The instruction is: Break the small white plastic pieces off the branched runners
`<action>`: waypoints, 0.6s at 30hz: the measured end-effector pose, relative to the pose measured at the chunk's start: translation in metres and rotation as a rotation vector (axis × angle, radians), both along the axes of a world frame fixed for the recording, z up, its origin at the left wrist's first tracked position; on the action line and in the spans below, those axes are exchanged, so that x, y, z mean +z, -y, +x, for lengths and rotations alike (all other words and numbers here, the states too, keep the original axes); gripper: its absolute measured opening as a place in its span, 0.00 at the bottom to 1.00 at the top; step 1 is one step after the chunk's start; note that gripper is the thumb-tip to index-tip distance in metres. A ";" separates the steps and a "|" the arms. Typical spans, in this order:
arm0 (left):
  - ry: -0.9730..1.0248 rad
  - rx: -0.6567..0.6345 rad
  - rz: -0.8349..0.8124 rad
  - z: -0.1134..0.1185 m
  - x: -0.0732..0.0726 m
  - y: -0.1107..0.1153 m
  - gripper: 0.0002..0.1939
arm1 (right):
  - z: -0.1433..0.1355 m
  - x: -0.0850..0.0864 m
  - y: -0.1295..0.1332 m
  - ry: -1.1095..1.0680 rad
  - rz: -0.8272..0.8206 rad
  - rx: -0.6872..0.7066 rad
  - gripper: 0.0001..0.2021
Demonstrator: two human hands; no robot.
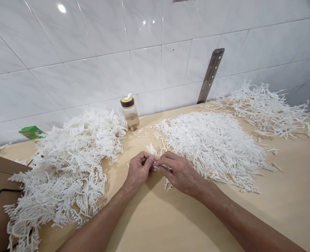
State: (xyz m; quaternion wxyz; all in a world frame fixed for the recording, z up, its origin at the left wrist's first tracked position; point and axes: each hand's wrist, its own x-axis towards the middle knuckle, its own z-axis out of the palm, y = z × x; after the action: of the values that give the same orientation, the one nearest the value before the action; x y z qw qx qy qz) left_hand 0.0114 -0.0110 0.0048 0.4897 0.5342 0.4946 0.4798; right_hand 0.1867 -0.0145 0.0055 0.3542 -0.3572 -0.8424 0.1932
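Both hands meet over the middle of the wooden table (pixel 186 224). Between thumb and fingers, my left hand (pixel 141 168) pinches a white branching plastic sprig (pixel 152 149), its feathery tip poking up above the fingers. My right hand (pixel 180 171) is closed at the same spot, fingertips on the sprig's thin stem; a few white bits show below it. Just right of my hands spreads a pile of small white sprigs (pixel 215 147). To the left rises a taller heap of white branching pieces (pixel 78 154).
At the back right lies a looser tangle of long white branches (pixel 270 108). A clear bottle with dark lid (pixel 131 115) stands near the tiled wall (pixel 144 70). A metal strip (pixel 211 75) leans there. A green box (pixel 31 132) and a brown carton (pixel 2 182) are at left.
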 end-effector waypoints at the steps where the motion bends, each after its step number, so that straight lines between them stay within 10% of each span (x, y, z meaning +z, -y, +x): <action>1: 0.003 -0.002 -0.001 0.000 0.000 0.000 0.19 | 0.000 0.001 0.000 0.003 -0.002 -0.004 0.08; 18: 0.107 0.088 -0.091 0.003 0.003 0.002 0.14 | -0.018 -0.006 0.006 -0.013 -0.056 -0.090 0.08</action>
State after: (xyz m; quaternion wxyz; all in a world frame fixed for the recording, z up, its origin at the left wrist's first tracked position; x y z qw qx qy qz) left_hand 0.0140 -0.0128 0.0077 0.5175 0.4627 0.5120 0.5058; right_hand 0.1690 -0.0208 -0.0005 0.3580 -0.4032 -0.8174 0.2030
